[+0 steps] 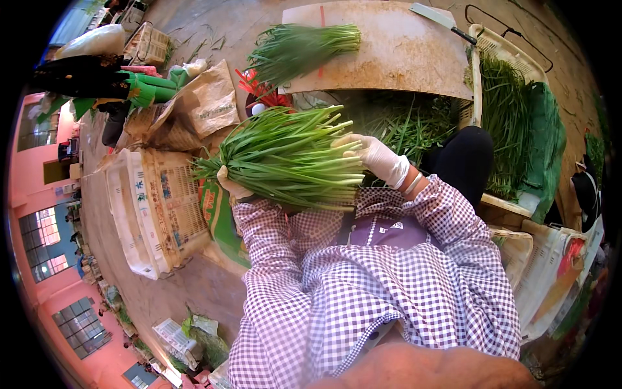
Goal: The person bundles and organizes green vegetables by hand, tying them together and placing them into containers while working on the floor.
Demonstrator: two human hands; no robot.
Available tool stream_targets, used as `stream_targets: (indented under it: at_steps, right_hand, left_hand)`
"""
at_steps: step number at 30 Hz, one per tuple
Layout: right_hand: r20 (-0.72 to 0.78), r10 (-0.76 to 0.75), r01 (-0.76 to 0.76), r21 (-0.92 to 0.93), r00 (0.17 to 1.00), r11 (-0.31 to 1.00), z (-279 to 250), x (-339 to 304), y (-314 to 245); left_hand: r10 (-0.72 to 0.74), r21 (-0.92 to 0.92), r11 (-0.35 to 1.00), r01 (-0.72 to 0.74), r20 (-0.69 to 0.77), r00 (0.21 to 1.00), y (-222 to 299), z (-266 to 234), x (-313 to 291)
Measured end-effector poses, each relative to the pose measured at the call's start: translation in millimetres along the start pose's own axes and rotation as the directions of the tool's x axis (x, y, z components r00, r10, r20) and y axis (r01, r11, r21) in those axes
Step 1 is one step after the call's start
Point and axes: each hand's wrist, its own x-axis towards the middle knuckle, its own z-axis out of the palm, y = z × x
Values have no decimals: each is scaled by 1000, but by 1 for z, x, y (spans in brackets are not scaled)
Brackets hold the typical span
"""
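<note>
A thick bundle of green chives (285,155) lies across in front of my chest, its leaf tips to the left and pale stem ends to the right. My left hand (234,184), in a pale glove, is wrapped around the leafy part from below; most of it is hidden under the leaves. At the stem ends, my right hand (383,159) in a white glove has its fingers bent onto the stalks. Beyond them, another bundle of chives (304,47) rests on a stained board (402,58). A knife (440,21) lies at the board's far right corner.
On the right stands a plastic crate (478,84) of loose chives beside green cloth (547,149). Loose greens (414,126) lie beneath the board's near edge. Red ties (264,87), a brown paper sack (207,104) and stacked white crates (152,207) are at the left.
</note>
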Motion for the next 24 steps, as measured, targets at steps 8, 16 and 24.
stream_targets:
  at_steps: [8, 16, 24]
  right_hand:
    - [-168, 13, -40, -156, 986, 987, 5, 10, 11]
    - [-197, 85, -115, -145, 977, 983, 11, 9, 7]
    - [-69, 5, -22, -254, 998, 967, 3, 3, 7]
  left_hand:
    - [12, 363, 932, 11, -60, 998, 1, -1, 5]
    - [78, 347, 938, -20, -156, 985, -7, 9, 2]
    - [90, 374, 927, -20, -170, 981, -11, 14, 4]
